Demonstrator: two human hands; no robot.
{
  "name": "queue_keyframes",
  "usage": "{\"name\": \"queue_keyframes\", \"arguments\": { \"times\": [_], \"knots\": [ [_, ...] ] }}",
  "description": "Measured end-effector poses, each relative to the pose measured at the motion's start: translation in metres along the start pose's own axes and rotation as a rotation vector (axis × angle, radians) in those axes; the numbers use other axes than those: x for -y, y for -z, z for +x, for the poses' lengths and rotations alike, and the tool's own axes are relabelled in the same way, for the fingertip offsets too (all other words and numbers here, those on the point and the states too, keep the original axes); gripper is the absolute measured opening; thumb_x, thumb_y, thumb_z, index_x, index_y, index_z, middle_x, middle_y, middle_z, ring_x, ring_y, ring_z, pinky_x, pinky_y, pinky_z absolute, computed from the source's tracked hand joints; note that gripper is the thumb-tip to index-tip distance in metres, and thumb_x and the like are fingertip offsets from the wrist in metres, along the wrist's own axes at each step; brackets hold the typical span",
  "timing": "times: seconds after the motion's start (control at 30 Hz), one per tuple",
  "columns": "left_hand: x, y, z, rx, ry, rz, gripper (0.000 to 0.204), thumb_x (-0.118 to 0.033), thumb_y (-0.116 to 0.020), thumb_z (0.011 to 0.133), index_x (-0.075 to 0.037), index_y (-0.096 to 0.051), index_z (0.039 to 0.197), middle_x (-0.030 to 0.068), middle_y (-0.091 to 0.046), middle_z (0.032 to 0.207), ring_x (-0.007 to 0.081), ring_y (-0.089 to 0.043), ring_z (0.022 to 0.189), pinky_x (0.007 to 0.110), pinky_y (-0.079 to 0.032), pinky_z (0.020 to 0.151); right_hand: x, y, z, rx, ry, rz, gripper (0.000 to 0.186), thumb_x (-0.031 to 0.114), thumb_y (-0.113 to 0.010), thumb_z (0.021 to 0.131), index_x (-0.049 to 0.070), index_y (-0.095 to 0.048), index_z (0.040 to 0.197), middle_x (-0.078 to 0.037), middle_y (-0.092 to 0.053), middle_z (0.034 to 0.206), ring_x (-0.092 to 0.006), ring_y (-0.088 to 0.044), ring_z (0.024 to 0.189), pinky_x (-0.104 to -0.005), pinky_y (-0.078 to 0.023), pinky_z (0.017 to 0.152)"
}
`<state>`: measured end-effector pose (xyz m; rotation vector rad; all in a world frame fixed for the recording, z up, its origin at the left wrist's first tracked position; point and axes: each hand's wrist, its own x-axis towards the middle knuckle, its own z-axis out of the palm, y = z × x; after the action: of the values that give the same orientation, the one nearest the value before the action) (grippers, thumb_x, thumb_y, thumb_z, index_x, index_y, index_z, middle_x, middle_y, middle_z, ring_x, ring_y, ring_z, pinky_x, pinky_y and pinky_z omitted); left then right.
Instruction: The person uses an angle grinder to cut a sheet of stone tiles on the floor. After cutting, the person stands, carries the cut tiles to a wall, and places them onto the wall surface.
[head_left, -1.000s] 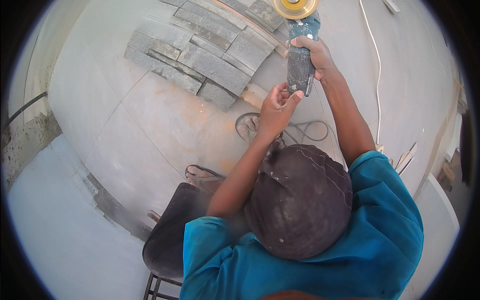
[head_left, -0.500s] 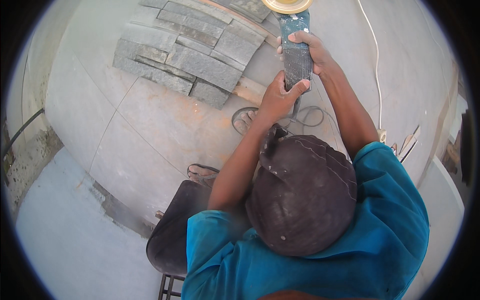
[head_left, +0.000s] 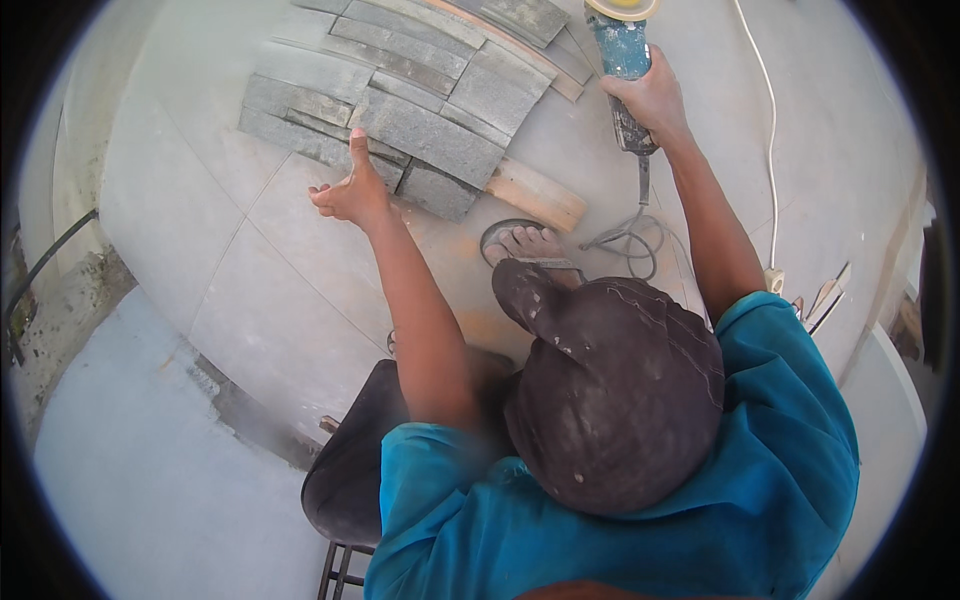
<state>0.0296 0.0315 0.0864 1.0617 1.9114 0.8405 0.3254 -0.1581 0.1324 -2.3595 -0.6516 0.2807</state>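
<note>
Grinder (head_left: 622,50), right of the stone tiles (head_left: 430,130), is clasped behind its disc (head_left: 625,9) by the right grip (head_left: 656,100); left grip (head_left: 357,197) is held spread at their near edge, contact unclear.

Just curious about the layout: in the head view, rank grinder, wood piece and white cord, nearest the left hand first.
1. Wood piece, right of the left hand
2. Grinder, farther right, in the right hand
3. White cord, right of the grinder
</note>
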Motion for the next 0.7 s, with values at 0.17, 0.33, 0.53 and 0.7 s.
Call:
{"name": "queue_keyframes", "arguments": {
  "times": [0.17,0.33,0.53,0.7],
  "knots": [
    [0.025,-0.006,0.038,0.34,0.206,-0.255,0.12,-0.06,-0.084,0.079,0.019,-0.025,0.148,0.0306,-0.049,0.143,0.035,-0.055,0.129,0.044,-0.047,0.108,-0.003,0.0,0.033,0.054,0.057,-0.055,0.06,0.03,-0.082,0.069,0.003,-0.063,0.119,-0.012,-0.072,0.102,-0.0237,-0.07,0.093,-0.0385,-0.055,0.083],
    [0.013,-0.015,0.031,0.263,0.288,-0.32,0.122,-0.058,-0.083,0.081,0.02,-0.02,0.151,0.031,-0.048,0.145,0.036,-0.057,0.127,0.044,-0.05,0.105,-0.002,-0.007,0.045,0.041,0.14,-0.063,0.06,0.03,-0.079,0.069,0.005,-0.064,0.121,-0.01,-0.072,0.104,-0.0222,-0.069,0.094,-0.0367,-0.053,0.086],
    [0.011,-0.015,0.026,0.219,0.196,-0.31,0.098,-0.056,-0.079,0.086,0.02,-0.043,0.136,0.0286,-0.056,0.134,0.0334,-0.06,0.119,0.046,-0.051,0.099,0.0,-0.015,0.055,0.06,0.135,-0.031,0.066,0.031,-0.079,0.069,0.006,-0.063,0.127,-0.011,-0.072,0.109,-0.0245,-0.069,0.099,-0.0368,-0.053,0.089],
    [0.012,-0.009,0.027,0.252,0.173,-0.304,0.082,-0.051,-0.079,0.088,0.016,-0.051,0.125,0.0245,-0.06,0.125,0.0297,-0.061,0.11,0.044,-0.051,0.094,-0.009,-0.02,0.057,0.061,0.146,-0.071,0.069,0.032,-0.08,0.068,0.006,-0.063,0.13,-0.012,-0.072,0.112,-0.0252,-0.069,0.1,-0.037,-0.053,0.09]
  ]
}}
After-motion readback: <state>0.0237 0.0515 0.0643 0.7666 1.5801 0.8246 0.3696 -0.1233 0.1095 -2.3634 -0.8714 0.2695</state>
